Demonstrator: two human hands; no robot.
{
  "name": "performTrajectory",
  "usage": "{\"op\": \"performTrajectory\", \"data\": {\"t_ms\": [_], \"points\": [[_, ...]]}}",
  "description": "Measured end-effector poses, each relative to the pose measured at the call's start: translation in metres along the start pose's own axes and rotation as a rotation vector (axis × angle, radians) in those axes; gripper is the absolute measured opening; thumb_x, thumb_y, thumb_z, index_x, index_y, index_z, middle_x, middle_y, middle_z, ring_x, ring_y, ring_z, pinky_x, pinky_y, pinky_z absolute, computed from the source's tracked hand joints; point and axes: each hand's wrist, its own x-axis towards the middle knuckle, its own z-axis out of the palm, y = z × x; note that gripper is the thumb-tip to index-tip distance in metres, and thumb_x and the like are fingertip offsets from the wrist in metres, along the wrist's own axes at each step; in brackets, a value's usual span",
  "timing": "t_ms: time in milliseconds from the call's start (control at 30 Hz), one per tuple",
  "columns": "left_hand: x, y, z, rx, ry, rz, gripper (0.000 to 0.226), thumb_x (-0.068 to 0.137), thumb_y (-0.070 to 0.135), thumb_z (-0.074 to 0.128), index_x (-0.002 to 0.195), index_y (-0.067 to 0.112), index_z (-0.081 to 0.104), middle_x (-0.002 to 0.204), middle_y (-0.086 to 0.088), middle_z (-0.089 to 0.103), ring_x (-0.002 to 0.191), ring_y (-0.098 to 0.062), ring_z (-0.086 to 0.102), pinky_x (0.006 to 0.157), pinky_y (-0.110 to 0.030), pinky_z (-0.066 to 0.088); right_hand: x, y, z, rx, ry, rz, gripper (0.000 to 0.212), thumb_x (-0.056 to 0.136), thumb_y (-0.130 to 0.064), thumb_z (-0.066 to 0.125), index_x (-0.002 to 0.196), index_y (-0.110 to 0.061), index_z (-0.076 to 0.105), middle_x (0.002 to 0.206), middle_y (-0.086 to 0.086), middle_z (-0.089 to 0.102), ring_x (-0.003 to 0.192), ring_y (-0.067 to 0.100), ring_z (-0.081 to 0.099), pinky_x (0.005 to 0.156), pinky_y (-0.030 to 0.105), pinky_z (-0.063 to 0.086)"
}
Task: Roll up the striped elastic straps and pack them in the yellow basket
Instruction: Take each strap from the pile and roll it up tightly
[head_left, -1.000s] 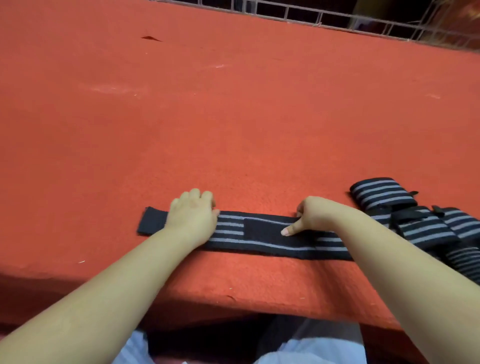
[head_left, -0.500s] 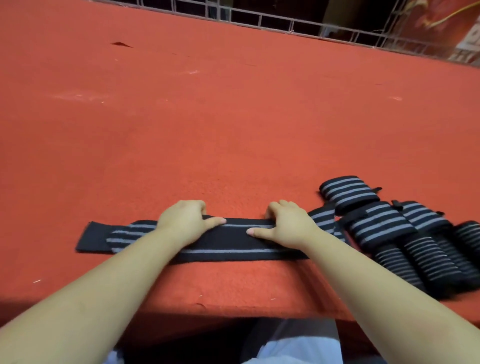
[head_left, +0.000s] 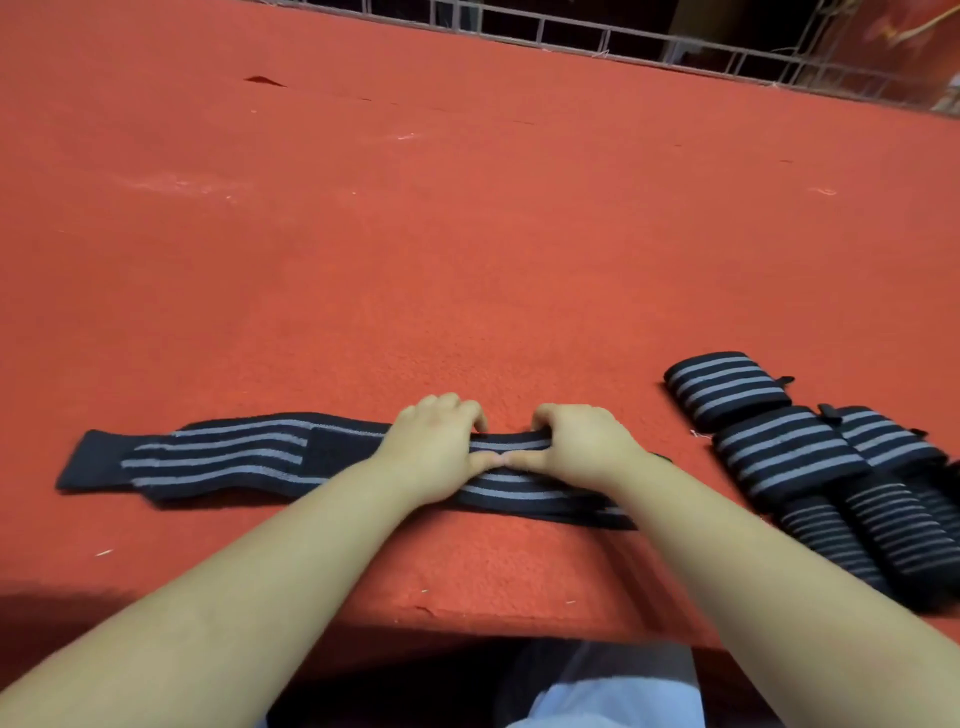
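Two bare forearms come in from the near edge of the red felt table (head_left: 467, 260). Left hand (head_left: 431, 452) and right hand (head_left: 587, 447) sit side by side on one striped strap (head_left: 218, 457), thumb tips touching, fingers curled over its far edge and gripping it. Strap lies flat along the near edge, loose plain-black end well out to the left, right end hidden under the right forearm. Rolled straps (head_left: 789, 457) cluster at near right, touching each other, apart from the hands. Far side: metal wire fence (head_left: 649, 41) along the table's back edge. Yellow basket not in view.
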Motion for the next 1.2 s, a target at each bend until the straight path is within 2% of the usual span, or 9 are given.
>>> {"op": "performTrajectory", "data": {"t_ms": [133,300,500,600,667,767,867,1033,1200], "points": [[0.001,-0.01,0.014,-0.242,-0.014,-0.084,0.033,0.081,0.052,0.062,0.104,0.032,0.051,0.11,0.008,0.048,0.115,-0.017,0.042,0.102,-0.032,0.03,-0.006,0.035,-0.03,0.249,-0.199,0.113,0.042,0.07,-0.055,0.074,0.075,-0.019,0.053,0.071,-0.004,0.054,0.072,0.016,0.051,0.061,0.028,0.037],[0.0,-0.015,0.017,-0.271,0.006,-0.052,0.029,0.081,0.05,0.064,0.1,0.035,0.05,0.107,0.011,0.047,0.113,-0.015,0.042,0.103,-0.032,0.03,-0.017,0.068,-0.046,0.579,-0.24,0.13,0.027,0.073,-0.032,0.079,0.075,-0.013,0.061,0.067,0.0,0.06,0.065,0.014,0.053,0.062,0.026,0.042],[0.0,-0.015,0.017,-0.291,0.009,-0.059,0.027,0.08,0.05,0.064,0.097,0.037,0.048,0.107,0.012,0.048,0.113,-0.015,0.042,0.104,-0.033,0.03,-0.019,0.08,-0.06,0.361,-0.233,0.23,0.043,0.075,-0.052,0.071,0.071,-0.009,0.067,0.07,0.001,0.062,0.071,0.013,0.055,0.072,0.028,0.042],[-0.001,-0.014,0.016,-0.293,0.007,-0.063,0.028,0.08,0.05,0.064,0.098,0.037,0.048,0.109,0.011,0.049,0.113,-0.015,0.042,0.104,-0.033,0.03,-0.019,0.081,-0.054,0.039,-0.299,0.262,0.043,0.078,-0.053,0.068,0.079,-0.009,0.065,0.075,0.003,0.062,0.077,0.019,0.056,0.064,0.027,0.04],[-0.001,-0.014,0.016,-0.29,0.004,-0.063,0.027,0.08,0.05,0.064,0.097,0.038,0.047,0.108,0.012,0.048,0.113,-0.015,0.042,0.104,-0.034,0.03,-0.016,0.082,-0.045,-0.041,-0.23,0.255,0.035,0.079,-0.048,0.069,0.083,-0.015,0.059,0.083,0.002,0.062,0.084,0.021,0.057,0.065,0.028,0.04],[0.0,-0.014,0.017,-0.285,-0.006,-0.067,0.027,0.08,0.05,0.064,0.097,0.038,0.047,0.105,0.012,0.046,0.113,-0.015,0.042,0.105,-0.035,0.03,-0.014,0.073,-0.04,0.233,-0.001,0.234,0.027,0.08,-0.039,0.071,0.09,-0.019,0.057,0.097,0.002,0.064,0.09,0.02,0.06,0.079,0.029,0.045],[0.002,-0.012,0.016,-0.275,-0.009,-0.07,0.029,0.079,0.05,0.065,0.099,0.036,0.049,0.106,0.011,0.047,0.113,-0.017,0.042,0.104,-0.034,0.03,-0.013,0.044,-0.023,0.332,0.031,0.143,0.028,0.083,-0.041,0.068,0.097,-0.019,0.061,0.102,0.001,0.065,0.095,0.019,0.061,0.085,0.028,0.044],[-0.001,-0.016,0.005,-0.074,0.026,-0.129,0.05,0.074,0.067,0.058,0.105,0.027,0.054,0.113,0.003,0.052,0.113,-0.02,0.044,0.097,-0.033,0.031,-0.005,-0.013,0.013,0.229,0.06,0.025,0.036,0.087,-0.052,0.055,0.101,-0.019,0.059,0.112,0.007,0.06,0.109,0.026,0.052,0.091,0.035,0.039],[-0.012,-0.035,-0.009,0.352,0.056,-0.148,0.069,0.074,0.081,0.033,0.087,0.018,0.057,0.101,-0.002,0.058,0.102,-0.022,0.048,0.088,-0.034,0.033,-0.003,-0.041,0.013,0.155,0.044,-0.015,0.034,0.094,-0.049,0.045,0.095,-0.015,0.051,0.103,0.008,0.064,0.102,0.03,0.056,0.075,0.033,0.034]]}}
